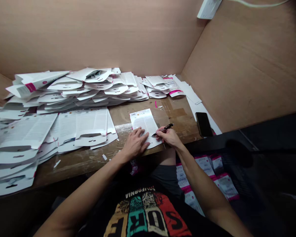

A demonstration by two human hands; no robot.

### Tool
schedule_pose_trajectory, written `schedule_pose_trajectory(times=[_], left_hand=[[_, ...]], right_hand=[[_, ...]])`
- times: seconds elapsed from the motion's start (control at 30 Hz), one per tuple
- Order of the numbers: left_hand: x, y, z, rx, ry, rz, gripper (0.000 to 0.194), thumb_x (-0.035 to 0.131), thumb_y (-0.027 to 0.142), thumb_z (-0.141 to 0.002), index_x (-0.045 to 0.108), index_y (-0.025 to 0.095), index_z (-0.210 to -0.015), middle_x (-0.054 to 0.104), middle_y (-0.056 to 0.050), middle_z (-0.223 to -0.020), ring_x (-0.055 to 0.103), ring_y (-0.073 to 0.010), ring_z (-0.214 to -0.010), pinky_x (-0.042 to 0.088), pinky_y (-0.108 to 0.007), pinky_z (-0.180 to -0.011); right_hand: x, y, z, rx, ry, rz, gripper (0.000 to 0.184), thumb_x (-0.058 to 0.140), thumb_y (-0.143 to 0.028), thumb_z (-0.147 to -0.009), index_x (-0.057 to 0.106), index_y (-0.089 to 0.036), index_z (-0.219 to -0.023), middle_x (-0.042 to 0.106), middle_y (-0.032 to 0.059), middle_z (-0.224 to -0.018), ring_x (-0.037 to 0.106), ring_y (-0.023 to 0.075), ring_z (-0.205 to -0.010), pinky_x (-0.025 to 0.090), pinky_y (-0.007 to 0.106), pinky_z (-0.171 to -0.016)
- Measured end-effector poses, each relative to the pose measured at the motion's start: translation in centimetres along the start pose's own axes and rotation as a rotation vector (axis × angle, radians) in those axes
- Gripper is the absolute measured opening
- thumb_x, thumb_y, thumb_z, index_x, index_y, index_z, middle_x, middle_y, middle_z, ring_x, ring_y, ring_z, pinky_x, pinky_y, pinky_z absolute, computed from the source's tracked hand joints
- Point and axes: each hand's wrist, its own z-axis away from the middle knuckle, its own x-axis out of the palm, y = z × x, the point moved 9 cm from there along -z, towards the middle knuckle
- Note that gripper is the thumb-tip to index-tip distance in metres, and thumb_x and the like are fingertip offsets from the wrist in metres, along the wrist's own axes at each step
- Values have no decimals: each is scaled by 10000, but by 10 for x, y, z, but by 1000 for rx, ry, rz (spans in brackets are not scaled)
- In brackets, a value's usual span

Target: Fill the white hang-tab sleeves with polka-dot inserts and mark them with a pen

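A white printed packet (144, 120) with a hang-hole flap lies flat near the front edge of the brown table. My left hand (135, 142) rests on its lower left part, fingers stretched out over the paper. In my right hand (169, 136) is a black pen (168, 126), pinched between thumb and fingers. The pen's tip points left, at the packet's lower part; whether it touches the surface I cannot tell. The side of my right hand is by the packet's right edge.
Many similar packets (88, 89) are heaped along the back and left (91, 123). A smaller pile (156, 86) sits at the back right. A black phone (203, 124) lies at the right edge. Pink-and-white packets (204, 166) sit below the table. Cardboard walls (101, 36) enclose the table.
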Motion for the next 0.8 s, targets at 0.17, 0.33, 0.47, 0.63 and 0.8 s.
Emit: schedule_pose_trajectory(times=[0.17,0.33,0.47,0.63,0.8], left_hand=[[-1,-2,0,-12,11,60,457,593,489,-1042,611,250,-1430,581,-140,-1491,445,-373,-1470,428,-570,-1168],[0,-4,0,-1,-3,102,629,716,628,-931,586,184,-1357,552,-177,-1539,414,-394,-1514,408,-556,-1198],[3,-8,-1,-1,-35,123,882,807,744,-784,536,165,-1391,509,-218,-1585,384,-418,-1546,366,-565,-1233],[1,-1,13,85,-55,114,910,801,773,-773,553,141,-1378,508,-238,-1585,355,-414,-1573,356,-549,-1259],[-6,11,37,150,-40,102,785,770,683,-866,564,125,-1378,505,-237,-1592,352,-407,-1581,338,-563,-1285]], right_hand=[[-4,-14,3,-37,-83,3,356,747,-543,-823,655,-199,-833,697,14,-680,602,144,-549,439,237,-512],[22,-40,9,-301,-55,729,200,653,-386,-937,695,-195,-982,717,74,-942,666,212,-844,487,299,-766],[42,-45,17,-299,-108,1098,142,540,-253,-1018,664,-186,-1037,710,112,-1107,655,225,-950,459,295,-813],[61,-48,72,-319,-778,728,200,663,-392,-998,683,-195,-1029,686,18,-939,639,193,-878,495,269,-801],[36,-54,73,-441,-445,901,566,929,-458,-771,659,-230,-1213,629,88,-1319,636,272,-1133,518,344,-926]])
